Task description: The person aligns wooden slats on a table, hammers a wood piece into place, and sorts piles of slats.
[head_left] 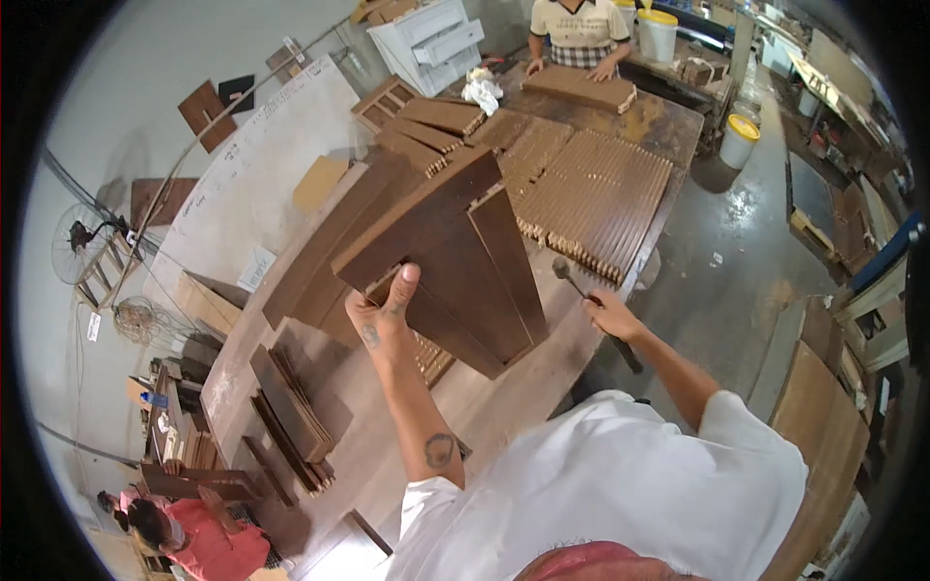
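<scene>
My left hand (383, 315) is closed on the near-left edge of a dark brown wooden panel frame (460, 276), thumb lying on its face. The frame is tilted up above the table, with a thick rail along its upper edge. To its right, my right hand (612, 316) grips the handle of a hammer (562, 268), whose small head points up and left, apart from the frame. Behind the frame, rows of brown wooden slats with pale pegged ends (596, 194) lie side by side. Part of another pegged stack shows beneath the frame.
Across the table (668, 121) a person (581, 34) has both hands at a stack of brown boards (579, 87). Narrow boards (291, 402) lie at left. Another person in red (218, 542) handles a board lower left. A yellow-lidded bucket (739, 142) stands on the floor.
</scene>
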Tool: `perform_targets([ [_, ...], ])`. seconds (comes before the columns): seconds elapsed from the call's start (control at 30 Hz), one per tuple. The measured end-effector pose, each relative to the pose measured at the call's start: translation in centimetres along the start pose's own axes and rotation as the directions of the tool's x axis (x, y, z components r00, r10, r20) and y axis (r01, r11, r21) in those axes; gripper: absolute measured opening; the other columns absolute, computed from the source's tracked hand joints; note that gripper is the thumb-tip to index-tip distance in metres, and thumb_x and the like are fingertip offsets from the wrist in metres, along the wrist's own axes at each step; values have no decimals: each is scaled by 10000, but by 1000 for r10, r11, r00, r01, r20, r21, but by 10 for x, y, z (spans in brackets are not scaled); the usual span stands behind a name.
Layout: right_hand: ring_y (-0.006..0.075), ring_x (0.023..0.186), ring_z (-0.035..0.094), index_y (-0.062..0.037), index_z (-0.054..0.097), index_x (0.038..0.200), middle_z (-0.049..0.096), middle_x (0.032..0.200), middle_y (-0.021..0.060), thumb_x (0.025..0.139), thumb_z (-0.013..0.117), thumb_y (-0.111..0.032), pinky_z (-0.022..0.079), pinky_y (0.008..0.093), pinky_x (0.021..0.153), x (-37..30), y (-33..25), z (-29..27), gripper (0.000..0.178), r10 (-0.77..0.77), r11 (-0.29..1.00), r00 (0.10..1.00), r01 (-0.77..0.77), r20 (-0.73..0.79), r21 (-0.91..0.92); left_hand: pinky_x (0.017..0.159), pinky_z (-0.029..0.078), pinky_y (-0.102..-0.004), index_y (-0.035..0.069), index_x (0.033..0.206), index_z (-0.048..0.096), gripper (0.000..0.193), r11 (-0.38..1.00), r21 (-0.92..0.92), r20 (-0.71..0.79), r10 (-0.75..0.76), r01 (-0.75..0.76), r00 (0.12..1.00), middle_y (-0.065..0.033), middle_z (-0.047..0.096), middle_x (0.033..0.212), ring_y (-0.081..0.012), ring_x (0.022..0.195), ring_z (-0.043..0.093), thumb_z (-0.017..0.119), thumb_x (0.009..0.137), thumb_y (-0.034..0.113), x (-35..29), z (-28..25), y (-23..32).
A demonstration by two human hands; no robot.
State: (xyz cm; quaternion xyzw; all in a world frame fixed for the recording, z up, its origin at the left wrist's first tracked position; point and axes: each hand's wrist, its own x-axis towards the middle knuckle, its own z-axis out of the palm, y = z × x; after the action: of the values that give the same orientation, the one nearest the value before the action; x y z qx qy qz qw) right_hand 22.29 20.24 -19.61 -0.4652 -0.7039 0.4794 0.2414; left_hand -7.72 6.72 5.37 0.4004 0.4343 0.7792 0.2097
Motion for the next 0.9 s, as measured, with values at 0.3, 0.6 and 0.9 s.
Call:
perform_targets([
  [0.3,77,498,475,31,450,1254,493,616,26,1001,441,-159,384,222,452,-77,-297,-64,317,-679,442,627,765,-383,469,662,445,-223,13,875,695,208,989,122,121,-96,82,988,28,652,794,-62,706,538,807,768,151,-12,29,11],
  [0.6,126,372,447,-21,465,720,473,534,49,964,452,-136,406,251,346,-62,-494,-93,270,-867,267,320,945,-382,187,530,339,-196,38,769,625,224,979,167,109,-132,113,985,74,552,684,-34,588,441,831,739,122,-26,16,10],
  [0.9,74,534,460,-19,451,912,479,719,21,910,542,-14,368,211,401,14,-450,-39,92,-907,240,219,971,-359,-13,643,428,-226,41,824,687,177,969,166,134,-206,183,969,33,640,791,-74,681,537,825,721,80,-27,21,14],
])
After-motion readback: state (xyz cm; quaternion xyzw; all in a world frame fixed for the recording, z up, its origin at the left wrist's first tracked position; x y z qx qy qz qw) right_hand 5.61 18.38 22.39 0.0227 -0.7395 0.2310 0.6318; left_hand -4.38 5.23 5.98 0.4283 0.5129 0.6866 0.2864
